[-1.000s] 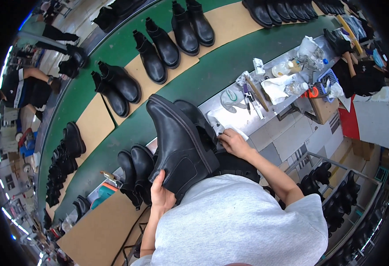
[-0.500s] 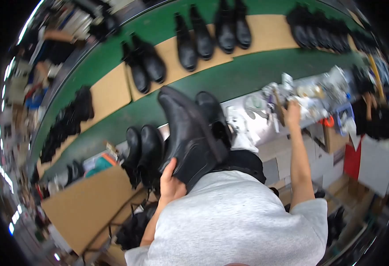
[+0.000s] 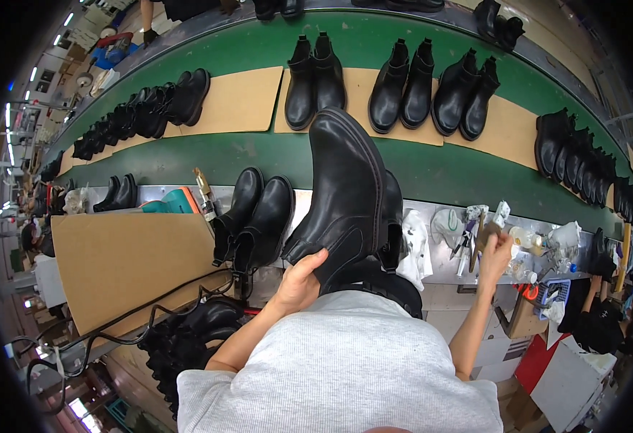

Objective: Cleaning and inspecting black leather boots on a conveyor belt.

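Observation:
My left hand is closed around the shaft of a black ankle boot, thumb on its elastic side panel. The boot is raised in front of my body, toe pointing up and away. Behind it another black boot is partly hidden. To its left a pair of black boots rests on the bench edge. Out to the right, my right hand grips a small brown flat piece, whose kind I cannot make out, above the metal bench top among small tools.
A green conveyor carries several boot pairs on cardboard sheets. A white cloth hangs over the bench edge. A cardboard panel and a black cable are at left. Another person's arm shows at far right.
The view has swung left and steadied, so the conveyor and bench appear farther right. My left hand still holds the boot; my right hand still has the brown piece.

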The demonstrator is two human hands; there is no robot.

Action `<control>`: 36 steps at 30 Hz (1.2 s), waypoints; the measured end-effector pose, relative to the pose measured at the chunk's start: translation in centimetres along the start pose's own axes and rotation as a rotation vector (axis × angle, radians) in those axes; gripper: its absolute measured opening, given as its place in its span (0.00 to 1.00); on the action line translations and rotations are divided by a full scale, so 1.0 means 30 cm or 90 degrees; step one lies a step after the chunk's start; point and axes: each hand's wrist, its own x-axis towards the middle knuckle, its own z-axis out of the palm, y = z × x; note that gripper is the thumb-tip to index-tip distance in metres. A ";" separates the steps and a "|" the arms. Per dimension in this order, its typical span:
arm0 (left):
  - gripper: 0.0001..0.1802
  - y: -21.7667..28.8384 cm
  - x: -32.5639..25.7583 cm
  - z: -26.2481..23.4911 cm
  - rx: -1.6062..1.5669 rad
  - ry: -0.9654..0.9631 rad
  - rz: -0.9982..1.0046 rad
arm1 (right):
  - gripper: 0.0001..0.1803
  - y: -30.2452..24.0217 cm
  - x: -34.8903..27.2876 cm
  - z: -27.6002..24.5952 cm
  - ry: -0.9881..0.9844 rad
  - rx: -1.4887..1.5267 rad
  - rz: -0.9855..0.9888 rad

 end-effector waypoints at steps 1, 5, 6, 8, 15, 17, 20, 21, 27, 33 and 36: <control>0.22 -0.007 -0.002 0.004 -0.001 -0.004 -0.005 | 0.14 -0.095 -0.045 0.008 0.000 0.160 -0.063; 0.24 -0.022 -0.034 0.035 0.023 0.079 -0.067 | 0.18 -0.539 -0.256 0.045 -0.220 0.324 -0.382; 0.25 -0.023 -0.042 0.044 0.030 0.117 -0.100 | 0.16 -0.588 -0.277 0.075 -0.237 0.365 -0.429; 0.25 -0.028 -0.045 0.044 0.027 0.113 -0.134 | 0.16 -0.664 -0.300 0.106 -0.239 0.362 -0.506; 0.26 -0.047 -0.057 0.007 -0.107 0.106 -0.111 | 0.15 -0.561 -0.423 0.151 -0.258 0.380 -0.505; 0.26 -0.034 -0.064 0.050 -0.079 0.122 -0.119 | 0.15 -0.577 -0.411 0.122 -0.226 0.364 -0.503; 0.28 -0.032 -0.073 0.054 -0.048 0.127 -0.154 | 0.16 -0.666 -0.377 0.144 -0.159 0.347 -0.547; 0.30 -0.034 -0.077 0.046 -0.051 0.119 -0.179 | 0.16 -0.640 -0.401 0.136 -0.155 0.346 -0.543; 0.27 -0.036 -0.080 0.031 -0.086 0.158 -0.184 | 0.16 -0.594 -0.407 0.073 -0.237 0.345 -0.509; 0.27 -0.016 -0.057 0.030 -0.061 0.125 -0.135 | 0.15 -0.581 -0.389 0.110 -0.266 0.323 -0.567; 0.26 0.031 -0.048 0.010 -0.092 0.076 -0.047 | 0.14 -0.502 -0.345 0.060 -0.315 0.302 -0.431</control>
